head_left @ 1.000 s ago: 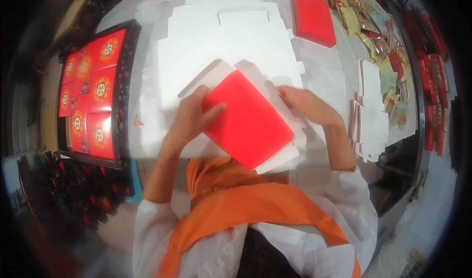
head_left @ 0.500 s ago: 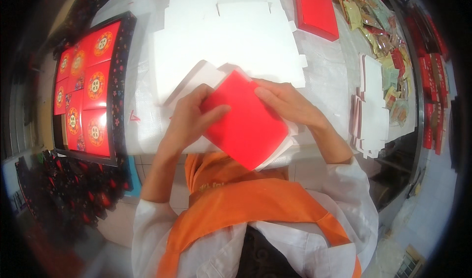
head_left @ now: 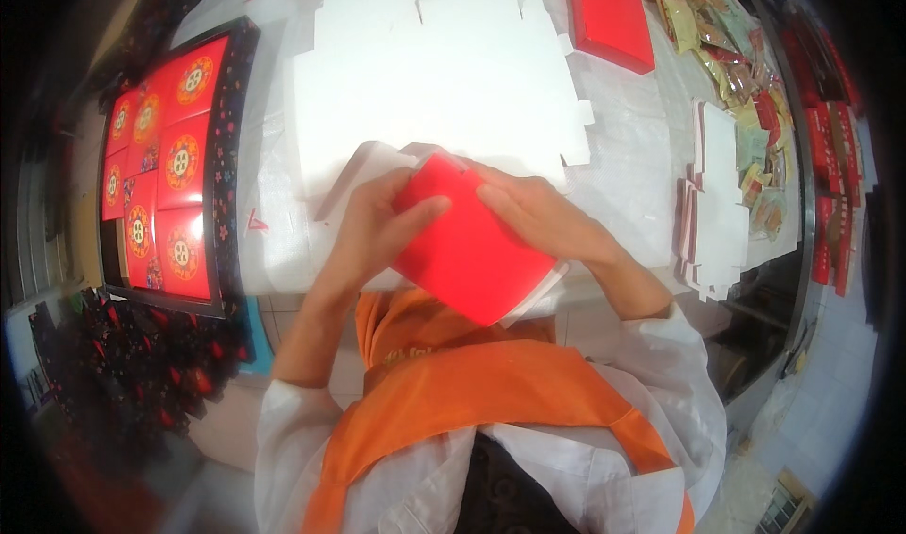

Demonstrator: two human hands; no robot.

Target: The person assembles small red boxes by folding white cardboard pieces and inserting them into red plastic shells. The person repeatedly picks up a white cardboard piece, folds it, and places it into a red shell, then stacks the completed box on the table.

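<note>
A red square box (head_left: 467, 246) with white flaps showing at its edges is held between both hands just above the near edge of the white table (head_left: 623, 171). My left hand (head_left: 373, 227) grips its left side, thumb lying across the red face. My right hand (head_left: 543, 218) covers the upper right side, fingers pressed on the top edge. Under the box lie flat white die-cut cardboard blanks (head_left: 434, 81).
A black tray (head_left: 226, 157) of red boxes with gold medallions stands at the left. Another red box (head_left: 609, 15) lies at the far right of the table. A stack of folded white blanks (head_left: 722, 194) and several packets (head_left: 746, 81) sit at the right.
Both hands have closed in further around the red box, and my left thumb has slid onto its red face. The view has moved closer to the table.
</note>
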